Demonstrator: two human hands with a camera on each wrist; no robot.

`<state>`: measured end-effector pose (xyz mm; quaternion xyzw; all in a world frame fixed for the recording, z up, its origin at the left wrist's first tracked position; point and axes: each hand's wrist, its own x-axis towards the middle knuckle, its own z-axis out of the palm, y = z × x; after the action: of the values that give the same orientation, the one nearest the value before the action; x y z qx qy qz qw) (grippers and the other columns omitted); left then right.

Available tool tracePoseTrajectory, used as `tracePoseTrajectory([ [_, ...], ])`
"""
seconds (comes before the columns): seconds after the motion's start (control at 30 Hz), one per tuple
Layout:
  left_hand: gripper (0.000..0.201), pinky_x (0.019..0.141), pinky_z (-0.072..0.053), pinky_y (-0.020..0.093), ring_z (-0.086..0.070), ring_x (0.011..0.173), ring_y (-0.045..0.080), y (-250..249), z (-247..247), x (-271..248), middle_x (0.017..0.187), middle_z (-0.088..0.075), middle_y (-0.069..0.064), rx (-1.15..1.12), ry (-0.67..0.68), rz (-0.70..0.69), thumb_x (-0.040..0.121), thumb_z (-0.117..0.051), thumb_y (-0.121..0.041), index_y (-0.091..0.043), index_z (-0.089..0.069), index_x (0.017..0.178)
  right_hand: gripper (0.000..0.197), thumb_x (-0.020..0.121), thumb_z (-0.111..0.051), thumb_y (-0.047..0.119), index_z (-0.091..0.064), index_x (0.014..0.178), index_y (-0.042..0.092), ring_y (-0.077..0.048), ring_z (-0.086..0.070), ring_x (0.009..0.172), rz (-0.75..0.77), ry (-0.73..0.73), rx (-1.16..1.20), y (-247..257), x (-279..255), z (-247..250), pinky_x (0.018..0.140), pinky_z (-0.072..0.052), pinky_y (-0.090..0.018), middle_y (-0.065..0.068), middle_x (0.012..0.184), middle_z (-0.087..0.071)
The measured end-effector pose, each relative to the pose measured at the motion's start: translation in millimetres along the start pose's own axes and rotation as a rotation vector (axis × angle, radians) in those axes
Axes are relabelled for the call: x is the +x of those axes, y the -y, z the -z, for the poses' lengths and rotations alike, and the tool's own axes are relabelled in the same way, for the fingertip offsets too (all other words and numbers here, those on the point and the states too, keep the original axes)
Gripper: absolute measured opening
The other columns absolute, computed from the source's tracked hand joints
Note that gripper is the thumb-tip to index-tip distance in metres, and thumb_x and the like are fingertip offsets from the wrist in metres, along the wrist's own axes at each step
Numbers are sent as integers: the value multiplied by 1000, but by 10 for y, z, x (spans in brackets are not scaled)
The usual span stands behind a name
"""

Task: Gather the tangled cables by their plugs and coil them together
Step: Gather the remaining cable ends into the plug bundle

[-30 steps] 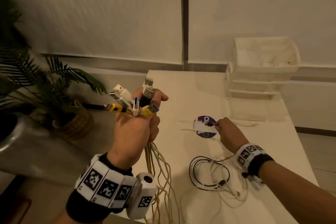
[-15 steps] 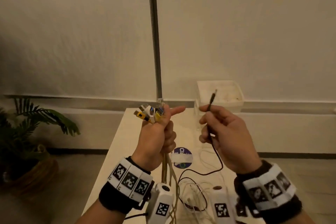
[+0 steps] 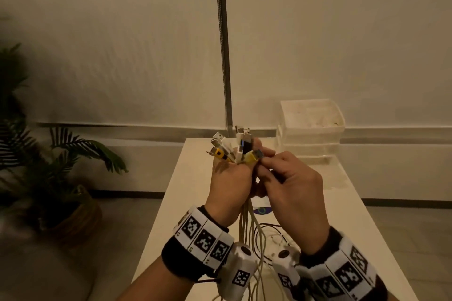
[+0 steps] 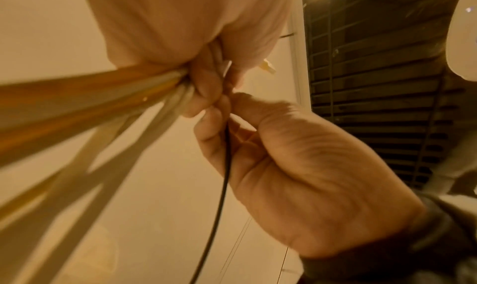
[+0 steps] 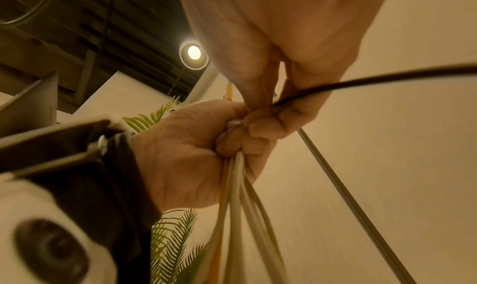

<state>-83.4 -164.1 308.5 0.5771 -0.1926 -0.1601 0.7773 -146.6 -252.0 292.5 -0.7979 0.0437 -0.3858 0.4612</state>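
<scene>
My left hand (image 3: 232,176) is raised above the table and grips a bundle of white and yellow cables (image 3: 247,222), whose plugs (image 3: 234,148) fan out above the fist. The same bundle (image 4: 90,96) runs off to the left in the left wrist view. My right hand (image 3: 281,173) is pressed against the left one and pinches a thin black cable (image 4: 224,166) just below its plug end. That black cable (image 5: 361,82) leads away to the right in the right wrist view. The black cable's plug is hidden between the fingers.
A long white table (image 3: 176,203) lies below the hands, with loose cable loops (image 3: 266,234) and a round blue sticker (image 3: 261,210) on it. Stacked clear plastic trays (image 3: 313,129) stand at the table's far right. A potted palm (image 3: 61,178) stands on the floor to the left.
My right hand lifted the black cable off the table, brought its plug across and now presses it against the bundle in my left hand. The head view has tilted up.
</scene>
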Motion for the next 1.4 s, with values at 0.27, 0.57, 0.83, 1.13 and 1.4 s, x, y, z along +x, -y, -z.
tracePoseTrajectory([
  [0.27, 50, 59, -57, 38, -57, 56, 16, -266, 365, 150, 66, -57, 7, -211, -84, -79, 95, -39, -50, -12, -44, 63, 13, 88, -63, 31, -75, 86, 29, -7, -62, 61, -139, 373, -55, -223, -310, 257, 61, -44, -12, 10, 63, -65],
  [0.57, 19, 40, -40, 19, -56, 48, 3, -462, 690, -37, 60, -63, -7, 449, 387, -89, 95, -60, -15, -21, -66, 77, 24, 94, -59, 19, -67, 72, 27, -4, -51, 59, -242, 700, -116, -478, -124, 738, 60, -43, -24, -5, 67, -62],
  [0.83, 9, 47, -36, 6, -50, 41, -6, -40, 226, -211, 45, -56, -16, 484, 369, -40, 90, -65, -3, -10, -68, 85, 16, 93, -58, 19, -69, 81, 19, -2, -58, 65, -14, 584, -202, -268, 244, 584, 61, -42, -13, 18, 66, -64],
  [1.13, 24, 42, -33, 5, -48, 36, -5, -39, 207, -152, 41, -51, -18, 377, 267, -23, 87, -62, 8, -9, -63, 71, 15, 96, -54, 18, -68, 94, 17, 1, -55, 62, -22, 675, -163, -318, 253, 573, 60, -39, -13, 28, 65, -59],
  [1.4, 21, 42, -31, 20, -38, 37, 3, -176, 916, 330, 42, -47, -8, 209, -392, -103, 85, -69, -11, 4, -58, 73, 21, 97, -50, 11, -66, 83, 12, -7, -47, 56, -243, 550, -44, -678, 201, 730, 58, -43, -24, 6, 58, -51],
])
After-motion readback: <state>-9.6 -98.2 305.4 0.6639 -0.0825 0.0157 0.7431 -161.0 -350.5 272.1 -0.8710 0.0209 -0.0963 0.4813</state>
